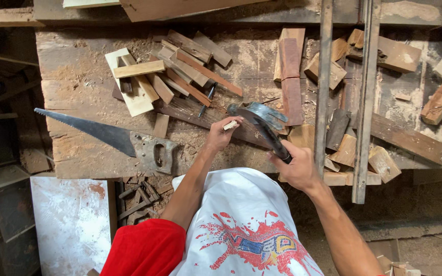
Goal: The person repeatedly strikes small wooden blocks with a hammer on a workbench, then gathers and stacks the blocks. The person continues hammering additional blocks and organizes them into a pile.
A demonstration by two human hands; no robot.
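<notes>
Standing over the bench point(78, 87), I see the person's right hand point(297, 168) wrapped around the dark handle of a claw hammer point(262, 120), fingers closed tight on the grip, with the hammer's head raised slightly and blurred above the boards. The left hand point(223, 134) reaches forward and pinches a small pale wood piece point(230, 124) between thumb and fingertips, holding it down against a dark plank point(195, 113) near the middle of the bench, just beside the hammer's head. To my eye the step in hand is the striking itself: one hand steadies the little piece while the other brings the hammer to it. Whether a nail stands in the piece I cannot tell; it is too small to make out. The next blow would seem to call for a short, careful stroke, since the holding fingers sit very close to where the head would land. A handsaw point(118, 139) lies to the left with its blade pointing away towards the bench's edge, and a heap of wood offcuts point(180, 66) sits behind the hands, well apart from the work.
</notes>
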